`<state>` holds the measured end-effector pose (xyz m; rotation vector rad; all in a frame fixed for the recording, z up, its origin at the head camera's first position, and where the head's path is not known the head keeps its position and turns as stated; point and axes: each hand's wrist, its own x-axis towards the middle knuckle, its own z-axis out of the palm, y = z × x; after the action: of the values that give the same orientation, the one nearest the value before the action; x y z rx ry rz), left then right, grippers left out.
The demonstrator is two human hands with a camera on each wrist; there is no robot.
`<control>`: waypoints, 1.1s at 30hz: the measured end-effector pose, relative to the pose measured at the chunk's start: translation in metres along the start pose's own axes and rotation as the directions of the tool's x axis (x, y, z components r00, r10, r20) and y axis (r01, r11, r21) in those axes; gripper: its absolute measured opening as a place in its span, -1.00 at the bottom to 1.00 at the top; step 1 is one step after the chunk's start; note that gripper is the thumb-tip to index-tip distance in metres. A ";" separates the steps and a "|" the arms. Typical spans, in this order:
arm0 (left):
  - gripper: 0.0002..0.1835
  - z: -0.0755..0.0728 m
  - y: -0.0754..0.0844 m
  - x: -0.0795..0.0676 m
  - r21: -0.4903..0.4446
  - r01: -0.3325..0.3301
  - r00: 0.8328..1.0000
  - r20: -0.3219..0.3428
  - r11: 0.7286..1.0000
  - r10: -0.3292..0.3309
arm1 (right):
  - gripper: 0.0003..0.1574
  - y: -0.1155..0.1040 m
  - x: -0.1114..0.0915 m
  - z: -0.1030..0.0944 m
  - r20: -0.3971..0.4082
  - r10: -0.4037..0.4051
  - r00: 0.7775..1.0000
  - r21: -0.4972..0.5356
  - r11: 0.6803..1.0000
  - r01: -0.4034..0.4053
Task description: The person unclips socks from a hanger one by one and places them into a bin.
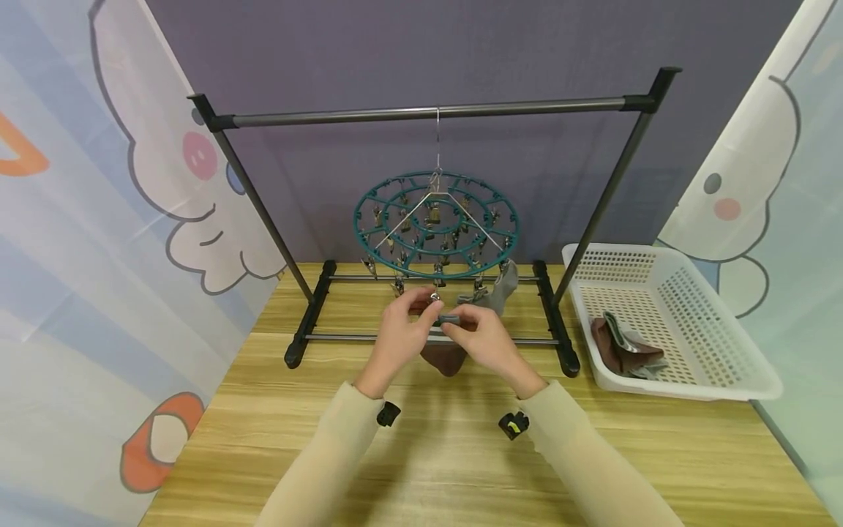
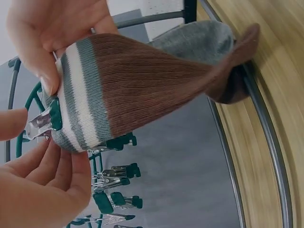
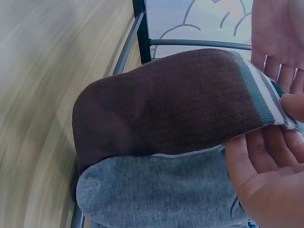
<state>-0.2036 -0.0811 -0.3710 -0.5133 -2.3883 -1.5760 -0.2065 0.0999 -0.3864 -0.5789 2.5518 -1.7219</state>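
Observation:
A brown sock (image 2: 152, 85) with a grey-and-white striped cuff hangs toe down beneath the round green clip hanger (image 1: 436, 276). My left hand (image 1: 403, 331) pinches a metal clip (image 2: 42, 124) between thumb and fingers; its green tip (image 2: 56, 114) lies over the cuff edge. The right hand (image 1: 489, 340) holds the same cuff at its other side, thumb in front and fingers behind. Just beside it, a grey sock (image 3: 156, 190) hangs from the hanger's right part, close to the brown one.
The hanger hooks onto the top bar (image 1: 369, 116) of a black rack standing on the wooden table (image 1: 421, 468). Several other clips (image 2: 118, 173) dangle from its rings. At right stands a white plastic basket (image 1: 724, 329) holding brown and grey socks (image 1: 626, 348).

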 end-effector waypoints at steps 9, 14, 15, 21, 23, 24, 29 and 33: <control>-0.65 -0.007 0.002 0.010 -0.084 0.118 0.992 0.051 0.989 -0.114 | -0.69 0.000 0.001 -0.004 0.019 0.015 1.000 -0.014 1.000 -0.015; -0.67 -0.011 0.003 0.013 -0.152 0.168 0.985 0.056 0.974 -0.161 | -0.74 -0.002 0.002 -0.005 0.013 0.009 1.000 -0.023 1.000 -0.009; -0.68 -0.011 0.003 0.013 -0.162 0.172 0.985 0.053 0.972 -0.166 | -0.74 -0.003 0.002 -0.005 0.014 0.008 1.000 -0.023 1.000 -0.007; -0.82 -0.013 0.005 0.012 -0.192 0.162 0.987 0.028 0.968 -0.160 | -0.73 -0.004 0.002 -0.006 0.026 0.003 1.000 -0.010 1.000 -0.003; -0.85 -0.013 0.005 0.012 -0.207 0.153 0.988 0.018 0.966 -0.152 | -0.73 -0.004 0.002 -0.005 0.028 0.001 1.000 0.001 1.000 -0.001; -0.86 -0.013 0.005 0.012 -0.215 0.149 0.989 0.013 0.965 -0.150 | -0.73 -0.004 0.002 -0.005 0.029 0.000 1.000 0.007 1.000 0.000; -0.89 -0.015 0.006 0.014 -0.212 0.129 0.990 -0.024 0.969 -0.137 | -0.73 -0.003 0.001 -0.004 0.041 0.005 0.999 0.019 1.000 -0.006; -0.87 -0.017 0.007 0.016 -0.179 0.109 0.993 -0.026 0.978 -0.115 | -0.75 -0.002 -0.003 -0.007 0.044 0.010 0.999 0.009 1.000 -0.010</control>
<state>-0.2150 -0.0918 -0.3527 -0.3847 -2.2994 -1.8421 -0.2043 0.1062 -0.3827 -0.5961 2.5120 -1.6968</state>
